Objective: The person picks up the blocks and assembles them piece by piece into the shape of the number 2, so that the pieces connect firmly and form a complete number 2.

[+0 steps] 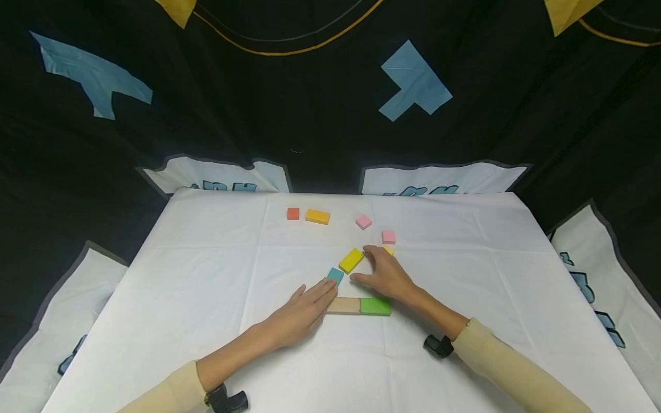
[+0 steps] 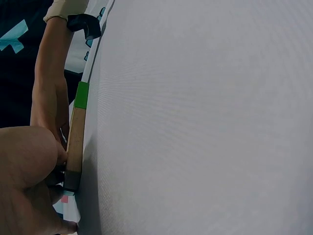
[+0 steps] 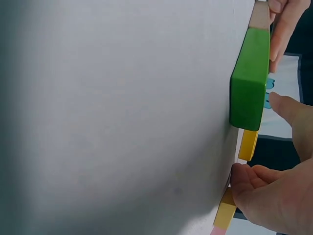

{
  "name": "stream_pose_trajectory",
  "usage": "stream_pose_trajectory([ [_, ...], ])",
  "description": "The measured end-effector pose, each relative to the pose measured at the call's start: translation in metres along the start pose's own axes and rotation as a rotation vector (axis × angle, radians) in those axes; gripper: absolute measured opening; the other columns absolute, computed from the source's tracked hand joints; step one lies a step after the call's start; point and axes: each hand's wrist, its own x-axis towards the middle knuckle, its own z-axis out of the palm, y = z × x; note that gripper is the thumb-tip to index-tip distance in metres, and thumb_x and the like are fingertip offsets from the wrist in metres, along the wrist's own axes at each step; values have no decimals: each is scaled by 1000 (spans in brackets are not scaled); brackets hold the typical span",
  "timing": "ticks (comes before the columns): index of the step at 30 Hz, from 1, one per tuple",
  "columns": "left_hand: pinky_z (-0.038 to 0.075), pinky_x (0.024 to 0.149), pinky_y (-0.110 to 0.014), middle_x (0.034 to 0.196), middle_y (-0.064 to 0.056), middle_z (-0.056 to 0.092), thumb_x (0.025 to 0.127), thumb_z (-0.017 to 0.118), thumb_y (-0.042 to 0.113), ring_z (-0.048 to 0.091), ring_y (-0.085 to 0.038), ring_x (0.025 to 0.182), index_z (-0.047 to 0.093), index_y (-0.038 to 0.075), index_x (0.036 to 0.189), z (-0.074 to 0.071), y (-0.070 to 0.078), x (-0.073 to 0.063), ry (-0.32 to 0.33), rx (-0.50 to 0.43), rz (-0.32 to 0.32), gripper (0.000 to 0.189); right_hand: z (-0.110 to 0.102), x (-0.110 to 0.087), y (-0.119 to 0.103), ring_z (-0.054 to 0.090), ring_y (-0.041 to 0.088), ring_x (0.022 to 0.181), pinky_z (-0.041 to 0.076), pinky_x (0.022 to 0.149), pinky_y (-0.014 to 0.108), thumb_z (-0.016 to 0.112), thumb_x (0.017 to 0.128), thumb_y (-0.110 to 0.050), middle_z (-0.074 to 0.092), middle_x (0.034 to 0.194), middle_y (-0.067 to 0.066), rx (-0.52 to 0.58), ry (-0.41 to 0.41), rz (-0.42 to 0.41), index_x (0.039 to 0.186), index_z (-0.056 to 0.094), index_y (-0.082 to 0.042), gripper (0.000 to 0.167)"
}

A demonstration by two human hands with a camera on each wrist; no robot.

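Note:
My left hand [image 1: 304, 312] lies with extended fingers over the left end of a short row of blocks, a natural wood block [image 1: 344, 306] and a green block [image 1: 376, 307]. Its fingertips reach the near edge of a light blue block [image 1: 335, 276], which the fingers partly cover. To the right, my right hand [image 1: 388, 276] has thumb and fingers spread apart. Its index fingertip is right at the upper corner of a yellow block [image 1: 351, 260], and the thumb is near that block's lower side. Another yellow block [image 1: 388, 250] shows partly behind this hand.
Farther back on the white cloth [image 1: 444, 229] lie a red-orange block [image 1: 293, 214], an orange-yellow block [image 1: 317, 217], and two pink blocks, one turned [image 1: 364, 222] and one square [image 1: 388, 237]. A black curtain [image 1: 320, 132] hangs behind the table.

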Motion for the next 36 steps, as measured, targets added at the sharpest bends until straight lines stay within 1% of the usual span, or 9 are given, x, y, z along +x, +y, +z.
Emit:
stream_pose_trajectory([
  [5, 28, 112, -60, 161, -12, 28, 107, 47, 17, 23, -28, 148, 37, 1, 152, -1, 1, 0, -3, -6, -10, 49, 3, 7, 1, 53, 32, 125, 41, 108, 45, 85, 81, -30, 57, 136, 19, -44, 11, -34, 139, 52, 5, 75],
  [11, 28, 113, -58, 162, -10, 27, 107, 46, 18, 22, -25, 149, 36, 2, 153, -1, 2, -1, -13, -12, -24, 50, 4, 12, 4, 57, 28, 115, 45, 104, 42, 85, 82, -27, 60, 129, 17, -87, 9, -64, 134, 56, 5, 68],
  [18, 28, 112, -59, 161, -11, 28, 107, 47, 18, 23, -26, 149, 38, 2, 153, -1, 2, -1, -16, -9, -26, 49, 4, 16, 3, 57, 25, 105, 48, 100, 40, 85, 81, -26, 62, 124, 16, -91, 2, -87, 133, 58, 5, 65],
  [25, 29, 111, -59, 161, -11, 28, 107, 47, 18, 23, -27, 148, 37, 2, 153, -1, 1, 0, -13, 7, -20, 49, 3, 20, 1, 56, 23, 105, 47, 102, 38, 86, 81, -29, 62, 123, 14, -96, -23, -81, 133, 58, 3, 67],
  [32, 30, 111, -60, 161, -11, 28, 107, 46, 18, 23, -27, 148, 38, 2, 152, -1, 1, 1, -7, 14, -15, 49, 3, 24, 2, 56, 23, 102, 48, 99, 37, 86, 80, -28, 61, 122, 13, -93, -33, -94, 133, 59, 2, 66],
  [36, 30, 110, -61, 161, -12, 29, 107, 46, 17, 23, -28, 148, 38, 1, 152, 0, 1, 1, -2, 8, -12, 48, 4, 26, 3, 56, 23, 105, 48, 101, 36, 86, 81, -28, 61, 125, 13, -91, -46, -100, 134, 59, 1, 66],
])
